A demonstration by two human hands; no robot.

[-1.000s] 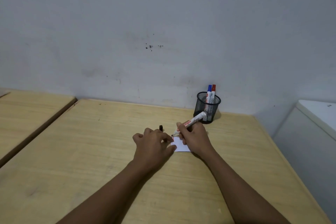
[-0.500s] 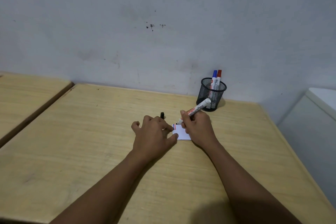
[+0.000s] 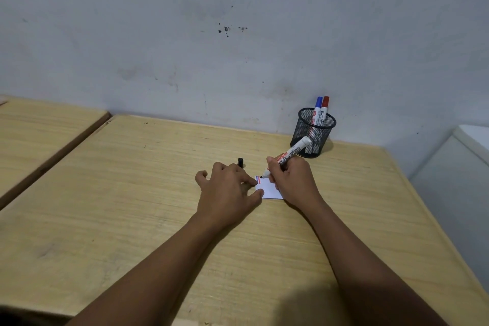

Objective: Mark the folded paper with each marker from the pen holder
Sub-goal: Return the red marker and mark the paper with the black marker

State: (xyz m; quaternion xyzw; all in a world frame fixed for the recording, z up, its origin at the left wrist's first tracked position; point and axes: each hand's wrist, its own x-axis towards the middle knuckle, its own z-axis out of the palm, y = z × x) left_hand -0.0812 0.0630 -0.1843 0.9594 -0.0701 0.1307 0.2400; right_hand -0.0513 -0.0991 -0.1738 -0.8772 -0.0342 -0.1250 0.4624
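Right hand tilts marker onto folded paper.

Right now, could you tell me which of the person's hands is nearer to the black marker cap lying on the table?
Left. The left hand lies just in front of the black cap, its knuckles almost against it; the right hand, holding the marker, sits farther off to the cap's right.

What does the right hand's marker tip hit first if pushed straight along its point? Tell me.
The marker in the right hand slants down and left, so its tip would probably meet the folded paper by the coloured lines, close to the left hand's fingertips.
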